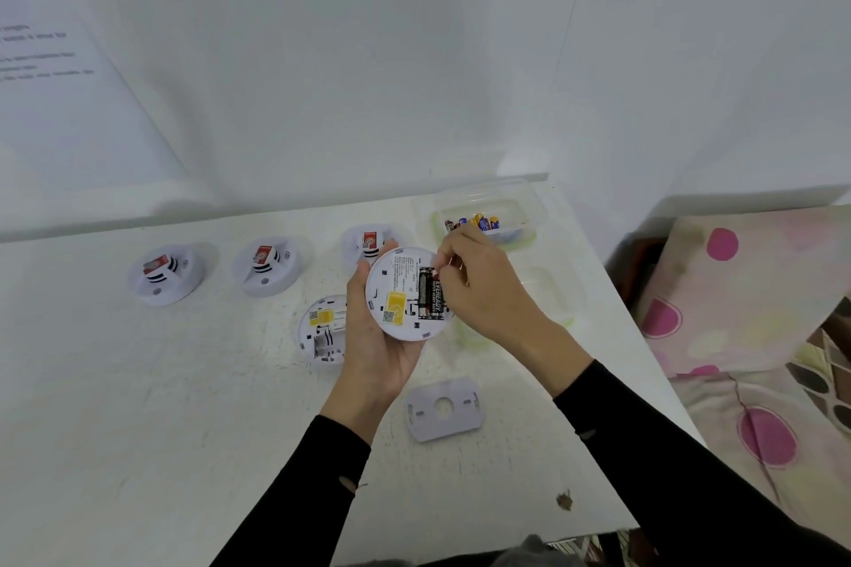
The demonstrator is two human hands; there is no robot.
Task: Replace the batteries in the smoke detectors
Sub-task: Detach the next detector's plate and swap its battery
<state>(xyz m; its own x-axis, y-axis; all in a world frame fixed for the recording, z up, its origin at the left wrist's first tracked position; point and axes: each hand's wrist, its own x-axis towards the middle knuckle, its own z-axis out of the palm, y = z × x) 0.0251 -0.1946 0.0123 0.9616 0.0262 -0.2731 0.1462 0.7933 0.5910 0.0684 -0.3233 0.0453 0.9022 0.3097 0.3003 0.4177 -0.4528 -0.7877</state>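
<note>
My left hand [375,345] grips a round white smoke detector [396,295], turned back side up above the table. Black batteries [432,293] lie in its open compartment. My right hand [479,285] has its fingertips curled onto the top end of the right battery, pinching it. A second detector [322,331] lies on the table back side up, its battery bay bare, partly hidden by my left hand. Three more detectors [166,274], [269,265], [368,242] stand in a row at the back.
A clear plastic box [506,235] with several batteries sits at the back right, and its lid [548,295] lies under my right wrist. A grey mounting plate [444,414] rests on the white table [138,405]. The table's right edge borders a flowered cloth [746,336].
</note>
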